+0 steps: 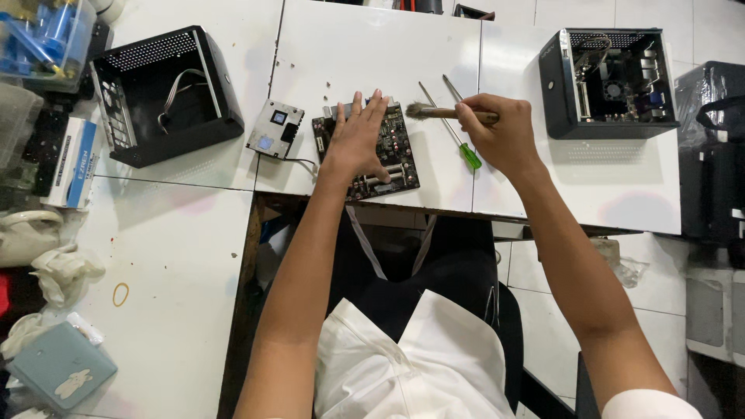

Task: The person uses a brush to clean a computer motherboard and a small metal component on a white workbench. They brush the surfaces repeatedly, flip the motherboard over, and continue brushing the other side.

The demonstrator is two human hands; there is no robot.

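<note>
- Head camera looks down on a dark circuit board lying flat near the front edge of a white table, directly ahead of the seated person.
- Its surface is crowded with small parts; pale slot connectors run along its near end.
- Left hand lies palm-down on the board, fingers straight and slightly spread, pressing it flat rather than gripping it.
- Right hand is closed around the wooden handle of a small brush, held sideways with the bristles pointing left, at the board's upper right corner; whether the bristles touch cannot be told.
- Two screwdrivers lie just right of the board, under the brush: one with a green handle, one showing only its thin metal shaft.
- A small square silver module sits just left of the board.
- An open black metal case with a loose ribbon cable inside stands at the left; a second black case, filled with parts and a fan, stands at the right.
- White tabletops meet with a dark gap between them; pale floor tiles show below.
- A flat white and blue box lies at the far left edge, beside a clear bin of blue items in the corner.
- A yellow rubber band and a pale blue pouch rest on the nearer left table.
</note>
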